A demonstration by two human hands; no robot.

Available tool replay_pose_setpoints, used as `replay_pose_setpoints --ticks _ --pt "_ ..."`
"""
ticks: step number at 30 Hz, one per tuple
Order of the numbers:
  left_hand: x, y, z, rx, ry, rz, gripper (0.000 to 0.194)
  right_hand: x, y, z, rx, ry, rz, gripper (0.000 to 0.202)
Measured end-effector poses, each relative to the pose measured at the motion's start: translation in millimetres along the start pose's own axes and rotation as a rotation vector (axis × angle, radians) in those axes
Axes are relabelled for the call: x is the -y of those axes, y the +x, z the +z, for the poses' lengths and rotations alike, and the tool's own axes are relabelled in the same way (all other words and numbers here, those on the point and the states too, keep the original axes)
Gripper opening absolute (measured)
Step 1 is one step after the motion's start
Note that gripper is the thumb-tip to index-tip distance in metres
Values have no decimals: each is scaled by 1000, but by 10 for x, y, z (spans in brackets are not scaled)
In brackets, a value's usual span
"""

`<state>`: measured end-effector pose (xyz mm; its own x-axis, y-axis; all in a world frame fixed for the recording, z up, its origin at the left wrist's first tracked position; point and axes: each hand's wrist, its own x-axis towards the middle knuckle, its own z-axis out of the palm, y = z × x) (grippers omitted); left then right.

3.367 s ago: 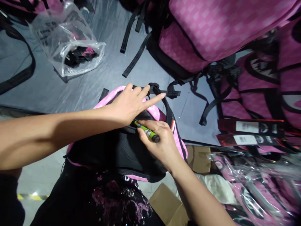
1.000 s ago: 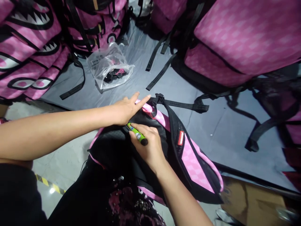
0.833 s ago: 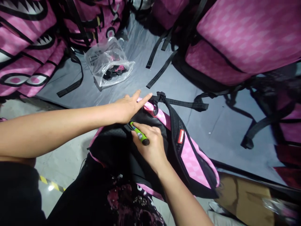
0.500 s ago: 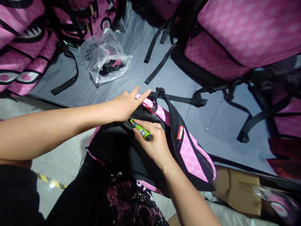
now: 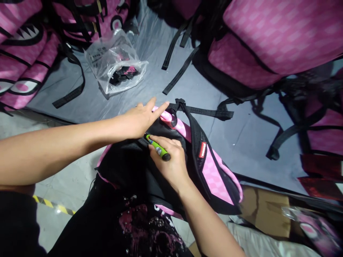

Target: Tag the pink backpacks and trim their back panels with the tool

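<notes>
A black and pink backpack (image 5: 217, 175) lies across the lap and the table's front edge. My right hand (image 5: 171, 160) is closed round a green marker (image 5: 158, 147) with a black end, its tip side pointing up and left at the black fabric. Just above it, my left hand (image 5: 142, 119) rests on the bag near the pink handle (image 5: 166, 116), with fingers spread. The marker's tip is hidden beside the left hand.
An opened clear plastic bag (image 5: 118, 69) with black and pink pieces lies on the grey-covered table (image 5: 150, 76). Pink backpacks (image 5: 281, 39) stand at the back right, and more (image 5: 34, 64) at the left. Below the table's right edge is a cardboard box (image 5: 268, 210).
The whole view has shifted slightly, so things appear a little farther left. Both hands keep nearly the same place on the backpack, and the marker is still held.
</notes>
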<state>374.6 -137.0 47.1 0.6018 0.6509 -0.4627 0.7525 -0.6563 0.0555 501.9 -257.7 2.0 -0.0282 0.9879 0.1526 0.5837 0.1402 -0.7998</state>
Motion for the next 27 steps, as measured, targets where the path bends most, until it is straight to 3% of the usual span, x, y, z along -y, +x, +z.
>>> replay_pose_setpoints --ticks 6,11,15,27 --pt "11 -66 6 -16 -3 -8 100 -16 18 -9 81 3 -26 24" --pt "86 -309 71 -43 -44 -85 94 71 17 67 192 6 -123 26" --pt "132 -426 113 -49 -86 -85 88 142 11 135 147 -54 -154 25" --pt "205 -362 93 -39 -78 -68 90 222 42 176 113 -104 -64 22"
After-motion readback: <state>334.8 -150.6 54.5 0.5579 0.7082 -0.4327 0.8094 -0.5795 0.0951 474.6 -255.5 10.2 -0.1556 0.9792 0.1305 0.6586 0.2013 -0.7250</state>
